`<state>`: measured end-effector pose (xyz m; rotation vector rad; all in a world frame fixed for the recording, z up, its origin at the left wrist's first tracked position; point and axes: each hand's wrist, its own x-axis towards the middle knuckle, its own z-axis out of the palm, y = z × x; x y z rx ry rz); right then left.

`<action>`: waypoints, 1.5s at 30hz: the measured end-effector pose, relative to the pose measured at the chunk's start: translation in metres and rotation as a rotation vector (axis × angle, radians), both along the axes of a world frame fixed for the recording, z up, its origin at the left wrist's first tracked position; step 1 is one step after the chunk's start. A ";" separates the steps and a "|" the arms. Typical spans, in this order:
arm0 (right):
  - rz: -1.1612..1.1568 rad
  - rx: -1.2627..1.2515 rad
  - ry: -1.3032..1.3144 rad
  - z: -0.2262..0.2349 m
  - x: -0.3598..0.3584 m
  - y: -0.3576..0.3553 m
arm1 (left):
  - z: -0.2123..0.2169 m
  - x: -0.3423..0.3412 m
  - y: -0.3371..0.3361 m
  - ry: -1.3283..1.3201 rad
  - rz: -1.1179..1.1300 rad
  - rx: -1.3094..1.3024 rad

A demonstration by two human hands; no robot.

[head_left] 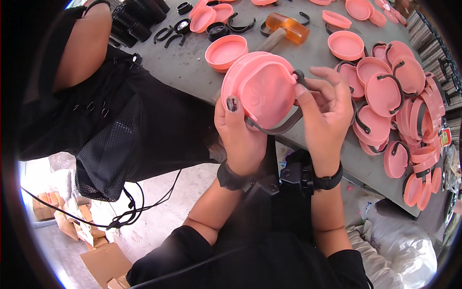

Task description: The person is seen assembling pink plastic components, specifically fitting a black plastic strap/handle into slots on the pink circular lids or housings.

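Holding the round pink plastic lid (270, 91) at the grey tabletop (191, 76) edge, the left hand (243, 144) clamps its rim, sensible for something probably light, stiff, slick; the right hand (328, 113) pinches its dark curved strap (277, 131)

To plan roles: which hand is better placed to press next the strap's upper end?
Probably the right hand: its thumb is at that strap end, while the left hand holds the left side of the pink piece.
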<state>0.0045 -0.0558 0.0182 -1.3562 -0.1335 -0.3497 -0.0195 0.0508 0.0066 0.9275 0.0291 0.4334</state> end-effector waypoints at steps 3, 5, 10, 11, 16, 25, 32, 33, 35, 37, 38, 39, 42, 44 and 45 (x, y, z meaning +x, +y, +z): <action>0.033 -0.007 0.055 -0.003 -0.001 -0.004 | -0.002 -0.003 0.002 -0.023 0.012 0.260; -0.033 -0.118 -0.043 -0.004 -0.003 -0.005 | -0.002 -0.001 0.003 -0.019 -0.060 0.186; 0.002 -0.067 -0.191 -0.016 0.001 -0.010 | 0.000 0.004 0.001 0.026 -0.129 0.020; 0.038 -0.010 -0.198 -0.017 0.000 -0.010 | 0.001 0.005 0.001 0.048 -0.132 0.006; 0.038 -0.018 -0.108 -0.014 -0.004 -0.013 | 0.006 0.003 -0.006 0.049 -0.013 0.361; 0.207 -0.467 -0.384 -0.013 0.003 -0.032 | 0.020 0.013 0.003 0.136 -0.288 0.029; 0.023 -0.410 -0.540 -0.038 0.012 -0.037 | 0.012 0.015 -0.007 0.155 -0.381 0.088; 0.017 -0.416 -0.540 -0.039 0.011 -0.036 | 0.012 0.015 -0.009 0.153 -0.387 0.085; 0.130 0.072 -0.329 -0.036 0.008 -0.031 | 0.018 0.014 -0.011 0.203 -0.318 0.248; 0.026 0.107 -0.098 -0.033 0.010 -0.035 | 0.010 -0.001 -0.002 0.154 -0.395 0.849; -0.072 0.138 0.149 -0.029 0.010 -0.037 | 0.002 0.000 -0.003 0.163 -0.361 0.739; -0.076 0.146 0.113 -0.023 0.007 -0.037 | -0.002 0.002 -0.004 0.167 -0.330 0.630; -0.023 -0.038 0.082 -0.017 0.001 -0.045 | -0.002 0.008 -0.002 0.135 -0.357 0.731; -0.119 -0.029 0.010 -0.019 0.001 -0.052 | 0.001 0.015 -0.011 0.149 -0.330 0.557; -0.134 -0.041 -0.031 -0.019 0.000 -0.056 | 0.003 0.022 -0.016 0.206 -0.295 0.384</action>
